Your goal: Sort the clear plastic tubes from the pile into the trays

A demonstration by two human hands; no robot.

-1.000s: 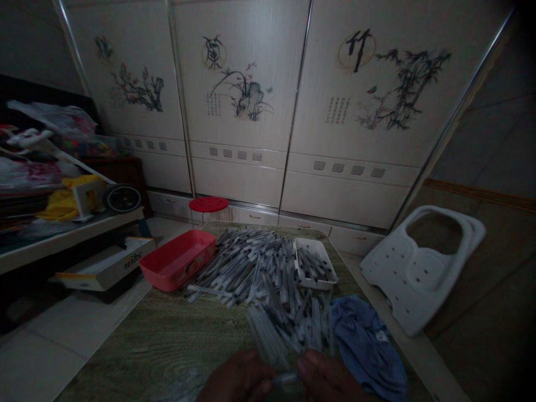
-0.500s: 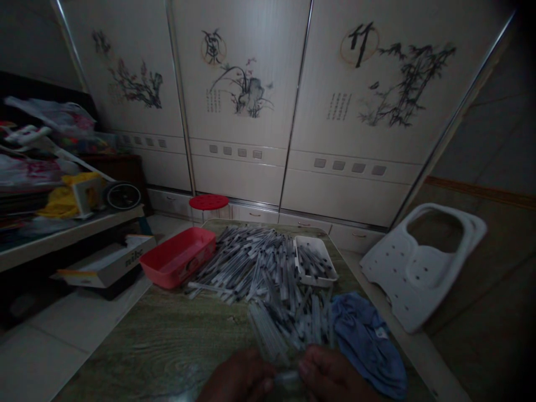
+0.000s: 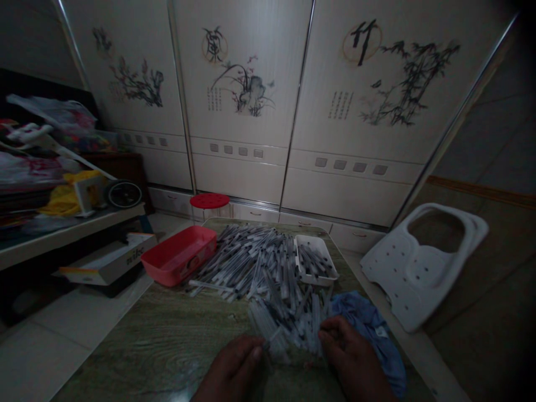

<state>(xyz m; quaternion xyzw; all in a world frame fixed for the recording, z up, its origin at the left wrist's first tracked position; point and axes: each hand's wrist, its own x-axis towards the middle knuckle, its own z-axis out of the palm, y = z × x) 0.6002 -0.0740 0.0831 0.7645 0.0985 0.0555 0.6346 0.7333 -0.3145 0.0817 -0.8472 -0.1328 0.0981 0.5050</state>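
Observation:
My left hand is closed at the near edge of the table, its thumb and forefinger pinching a slim clear pen with a dark end. To its right, my right hand has its fingers curled together beside the loose clear pens; whatever they hold is hidden. Between and beyond both hands lies a small heap of clear pens. Behind that spreads a larger pile of pens with dark tips. A blue cloth lies crumpled by my right hand.
A red plastic box stands at the table's left edge. On the right, a white tray holds several pens. Past the table are a red stool, a white folded plastic seat and a shoe box.
My hands, close together half a second ago, have moved apart. The right hand has shifted right and up to the pens; the left now shows a pen in its fingertips.

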